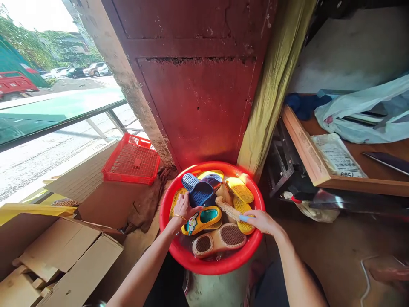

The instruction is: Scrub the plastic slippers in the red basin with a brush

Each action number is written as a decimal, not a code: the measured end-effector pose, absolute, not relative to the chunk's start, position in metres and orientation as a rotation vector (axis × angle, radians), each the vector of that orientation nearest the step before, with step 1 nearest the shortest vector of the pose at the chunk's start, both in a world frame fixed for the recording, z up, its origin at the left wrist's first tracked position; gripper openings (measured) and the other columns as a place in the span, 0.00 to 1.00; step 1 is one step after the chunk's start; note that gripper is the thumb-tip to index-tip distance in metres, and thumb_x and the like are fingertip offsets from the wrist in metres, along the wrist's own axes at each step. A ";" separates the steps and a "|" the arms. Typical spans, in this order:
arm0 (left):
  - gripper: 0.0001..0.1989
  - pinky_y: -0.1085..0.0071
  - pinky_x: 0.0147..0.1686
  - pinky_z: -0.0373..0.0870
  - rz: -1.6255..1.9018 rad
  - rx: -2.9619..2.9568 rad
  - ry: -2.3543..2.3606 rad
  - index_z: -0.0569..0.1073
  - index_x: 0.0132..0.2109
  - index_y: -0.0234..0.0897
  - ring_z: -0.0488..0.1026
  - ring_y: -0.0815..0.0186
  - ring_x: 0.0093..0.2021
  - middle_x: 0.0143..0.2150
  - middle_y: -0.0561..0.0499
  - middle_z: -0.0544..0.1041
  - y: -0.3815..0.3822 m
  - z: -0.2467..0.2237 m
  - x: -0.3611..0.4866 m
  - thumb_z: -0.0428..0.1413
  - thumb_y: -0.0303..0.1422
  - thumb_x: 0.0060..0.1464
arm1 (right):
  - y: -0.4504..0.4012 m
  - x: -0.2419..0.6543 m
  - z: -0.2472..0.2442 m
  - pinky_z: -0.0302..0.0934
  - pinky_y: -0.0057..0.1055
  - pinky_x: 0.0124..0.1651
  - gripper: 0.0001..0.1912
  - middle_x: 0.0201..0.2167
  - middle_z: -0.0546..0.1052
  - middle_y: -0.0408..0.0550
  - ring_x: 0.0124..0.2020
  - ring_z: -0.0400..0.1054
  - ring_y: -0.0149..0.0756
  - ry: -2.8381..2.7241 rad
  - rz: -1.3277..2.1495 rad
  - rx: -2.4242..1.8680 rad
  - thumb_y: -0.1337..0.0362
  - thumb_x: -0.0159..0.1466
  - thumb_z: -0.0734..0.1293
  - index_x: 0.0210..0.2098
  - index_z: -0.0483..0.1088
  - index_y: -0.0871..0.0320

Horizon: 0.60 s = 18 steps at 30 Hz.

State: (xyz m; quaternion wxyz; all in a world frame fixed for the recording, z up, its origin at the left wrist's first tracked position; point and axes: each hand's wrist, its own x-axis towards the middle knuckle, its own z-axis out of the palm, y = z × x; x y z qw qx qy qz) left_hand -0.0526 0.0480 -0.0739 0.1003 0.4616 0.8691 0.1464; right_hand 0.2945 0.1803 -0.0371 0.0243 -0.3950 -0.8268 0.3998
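Observation:
A red basin [217, 267] holds water and several slippers and clogs. At its left side my left hand [182, 207] grips the near end of a dark blue slipper [202, 192], thumb stretched along the lower edge; the fingertips are partly hidden. Just below that hand lies a yellow child's clog [204, 218] with a teal inside and a decorated toe. My right hand [262, 221] is closed around the light blue handle of a scrub brush [228, 209], its bristles reaching toward the basin's middle. A beige slipper [220, 240] rests sole up at the near side; yellow slippers [240, 188] lie at the right.
Behind the basin stands a dark red metal door [198, 94]. A red plastic crate [136, 160] and cardboard boxes [64, 247] are to the left. On the right, a wooden tray table [306, 145] carries plastic bags [367, 115]. A cable [366, 277] lies on the floor.

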 end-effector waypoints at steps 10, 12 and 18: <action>0.26 0.62 0.44 0.71 1.095 0.778 2.454 0.69 0.54 0.34 0.76 0.54 0.47 0.46 0.41 0.78 0.024 -0.086 -0.040 0.57 0.46 0.53 | 0.122 0.270 -0.022 0.65 0.27 0.32 0.27 0.30 0.80 0.46 0.29 0.73 0.35 -2.222 1.284 -1.278 0.50 0.67 0.58 0.58 0.73 0.57; 0.19 0.65 0.41 0.72 1.121 0.745 2.289 0.73 0.48 0.34 0.77 0.56 0.43 0.41 0.44 0.80 0.032 -0.086 -0.039 0.57 0.41 0.53 | 0.092 0.263 -0.022 0.68 0.29 0.40 0.25 0.39 0.81 0.50 0.37 0.75 0.38 -2.244 1.148 -1.219 0.53 0.68 0.57 0.58 0.72 0.55; 0.16 0.68 0.40 0.73 1.222 0.939 2.009 0.75 0.49 0.36 0.77 0.61 0.40 0.39 0.48 0.81 0.032 -0.089 -0.022 0.53 0.35 0.55 | 0.047 0.215 -0.018 0.65 0.31 0.48 0.22 0.46 0.79 0.53 0.46 0.74 0.41 -2.726 0.762 -1.224 0.62 0.70 0.55 0.57 0.72 0.51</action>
